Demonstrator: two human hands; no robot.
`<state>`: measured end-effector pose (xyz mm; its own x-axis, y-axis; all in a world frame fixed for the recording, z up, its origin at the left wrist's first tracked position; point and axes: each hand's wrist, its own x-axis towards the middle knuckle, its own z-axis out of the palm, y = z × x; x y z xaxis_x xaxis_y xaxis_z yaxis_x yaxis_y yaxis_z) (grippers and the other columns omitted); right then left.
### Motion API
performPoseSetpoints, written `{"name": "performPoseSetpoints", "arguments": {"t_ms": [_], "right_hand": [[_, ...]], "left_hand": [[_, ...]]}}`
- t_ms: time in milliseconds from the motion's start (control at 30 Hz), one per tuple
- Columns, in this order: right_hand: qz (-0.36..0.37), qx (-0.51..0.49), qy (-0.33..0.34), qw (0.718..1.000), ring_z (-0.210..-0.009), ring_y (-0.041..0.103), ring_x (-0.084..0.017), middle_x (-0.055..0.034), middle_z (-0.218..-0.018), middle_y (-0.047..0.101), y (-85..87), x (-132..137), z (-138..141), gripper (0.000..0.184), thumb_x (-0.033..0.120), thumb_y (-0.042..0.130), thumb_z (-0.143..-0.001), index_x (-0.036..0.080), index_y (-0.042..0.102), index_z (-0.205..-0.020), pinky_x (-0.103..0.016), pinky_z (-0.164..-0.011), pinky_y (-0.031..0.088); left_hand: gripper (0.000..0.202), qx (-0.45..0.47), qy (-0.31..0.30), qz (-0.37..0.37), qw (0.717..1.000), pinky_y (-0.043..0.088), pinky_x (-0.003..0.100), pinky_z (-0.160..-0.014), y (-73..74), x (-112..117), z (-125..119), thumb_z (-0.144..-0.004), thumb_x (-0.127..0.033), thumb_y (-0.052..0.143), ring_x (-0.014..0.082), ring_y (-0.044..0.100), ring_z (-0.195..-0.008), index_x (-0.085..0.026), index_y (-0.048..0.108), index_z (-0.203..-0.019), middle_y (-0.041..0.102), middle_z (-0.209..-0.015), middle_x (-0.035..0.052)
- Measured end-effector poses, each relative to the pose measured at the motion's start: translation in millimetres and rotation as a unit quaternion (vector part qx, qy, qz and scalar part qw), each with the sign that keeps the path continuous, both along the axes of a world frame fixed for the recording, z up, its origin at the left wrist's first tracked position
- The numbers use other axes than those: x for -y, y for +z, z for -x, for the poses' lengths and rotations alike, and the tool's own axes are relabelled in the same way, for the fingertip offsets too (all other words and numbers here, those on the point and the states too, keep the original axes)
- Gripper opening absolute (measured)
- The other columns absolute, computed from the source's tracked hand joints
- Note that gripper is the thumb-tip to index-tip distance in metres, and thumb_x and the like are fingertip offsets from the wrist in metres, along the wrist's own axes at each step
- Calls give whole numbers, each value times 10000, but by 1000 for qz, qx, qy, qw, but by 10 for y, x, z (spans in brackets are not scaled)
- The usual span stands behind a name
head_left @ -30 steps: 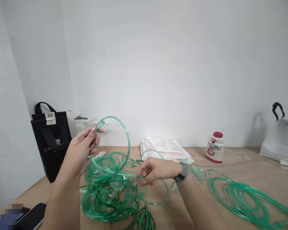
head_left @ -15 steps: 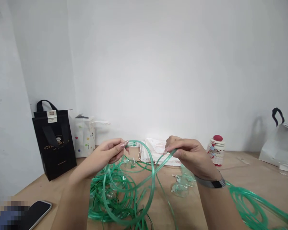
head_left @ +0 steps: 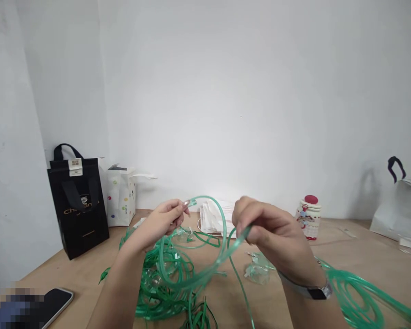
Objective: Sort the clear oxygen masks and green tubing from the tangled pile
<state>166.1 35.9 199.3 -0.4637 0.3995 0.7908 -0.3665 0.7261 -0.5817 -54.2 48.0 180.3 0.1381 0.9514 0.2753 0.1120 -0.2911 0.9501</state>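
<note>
My left hand [head_left: 171, 214] pinches the end of a green plastic tube near its clear connector [head_left: 192, 202]. From there the green tube [head_left: 224, 224] loops up, round and down above the table. My right hand [head_left: 265, 228], slightly blurred, has thumb and fingers closed on the same tube at the right. Below my left hand lies a tangled pile of green tubing [head_left: 164, 301], with clear mask-like parts among it. A clear green-tinted mask [head_left: 256, 272] rests on the table under my right hand.
A coil of green tubing [head_left: 359, 292] lies at the right. Behind are folded white packets [head_left: 212, 219] and a red-topped bottle [head_left: 308, 217]. Bags stand on both sides: a black one [head_left: 78, 210], a dotted one [head_left: 121, 196] and a white one [head_left: 397, 205]. A phone [head_left: 55, 304] lies front left.
The held loop has become smaller and lifted off the pile's front. My left hand has shifted slightly right; my right hand has come a little closer and lower, still on the tube.
</note>
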Motion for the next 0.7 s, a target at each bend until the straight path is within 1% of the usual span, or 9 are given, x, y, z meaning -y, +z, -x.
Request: {"name": "performPoseSetpoints", "arguments": {"t_ms": [100, 200, 267, 333, 433, 533, 600, 633, 700], "right_hand": [[17, -52, -49, 997, -667, 478, -122, -3, -720, 528, -29, -61, 112, 101, 301, 640, -792, 214, 672, -752, -252, -577, 372], [104, -86, -46, 990, -564, 438, -97, 22, -662, 519, -72, -127, 222, 123, 326, 680, -748, 209, 644, -750, -228, -500, 336], [178, -116, -25, 977, -495, 390, -71, 46, -626, 505, -101, -150, 298, 179, 333, 721, -701, 208, 601, -747, -203, -447, 283], [233, -146, 5, 961, -458, 355, -51, 65, -617, 494, -126, -158, 373, 235, 333, 739, -678, 214, 556, -763, -187, -436, 265], [278, -180, 37, 943, -480, 384, -45, 64, -685, 516, -147, -158, 449, 267, 310, 742, -676, 228, 531, -818, -188, -489, 328], [279, -187, 55, 940, -505, 385, -49, 51, -734, 521, -144, -163, 453, 230, 279, 749, -671, 219, 562, -791, -201, -507, 332], [248, -182, 78, 948, -487, 340, -61, 49, -654, 480, -135, -167, 424, 193, 349, 704, -715, 203, 580, -692, -218, -482, 298], [227, -184, 89, 952, -482, 319, -73, 46, -593, 440, -132, -168, 407, 278, 409, 652, -754, 194, 563, -602, -231, -477, 287], [195, -190, 110, 956, -491, 304, -101, 35, -498, 335, -131, -166, 376, 526, 497, 522, -821, 177, 433, -413, -256, -487, 291]], "left_hand": [[287, -35, -114, 24, 993, 189, 196, -423, 28, 102, -75, -811, -426, 537, 60, 258, -454, -160, 546, -704, 377, -525, -72], [224, -42, -187, 23, 981, 186, 201, -437, 36, 155, -173, -820, -373, 553, 65, 252, -491, -157, 571, -763, 357, -578, -66], [164, -7, -204, 8, 979, 169, 198, -427, 30, 157, -235, -812, -339, 580, 60, 217, -484, -177, 557, -820, 341, -591, -76], [168, 42, -212, -2, 976, 153, 194, -414, 19, 146, -279, -798, -321, 607, 54, 192, -469, -216, 519, -895, 356, -601, -86], [249, 86, -206, -8, 975, 139, 195, -410, 5, 139, -304, -803, -338, 599, 51, 174, -454, -267, 472, -1004, 371, -602, -94], [284, 71, -201, 13, 977, 138, 206, -414, 4, 154, -302, -819, -350, 572, 60, 169, -453, -269, 464, -1069, 298, -554, -105], [333, 25, -209, 36, 977, 151, 211, -415, 6, 164, -313, -801, -354, 593, 64, 192, -454, -256, 470, -1094, 301, -555, -104], [367, -3, -210, 43, 977, 163, 212, -416, 6, 165, -326, -780, -354, 615, 64, 211, -458, -253, 476, -1104, 328, -572, -98], [428, -46, -199, 39, 978, 204, 209, -432, 0, 160, -370, -740, -337, 656, 68, 260, -484, -257, 487, -1126, 387, -629, -81]]}}
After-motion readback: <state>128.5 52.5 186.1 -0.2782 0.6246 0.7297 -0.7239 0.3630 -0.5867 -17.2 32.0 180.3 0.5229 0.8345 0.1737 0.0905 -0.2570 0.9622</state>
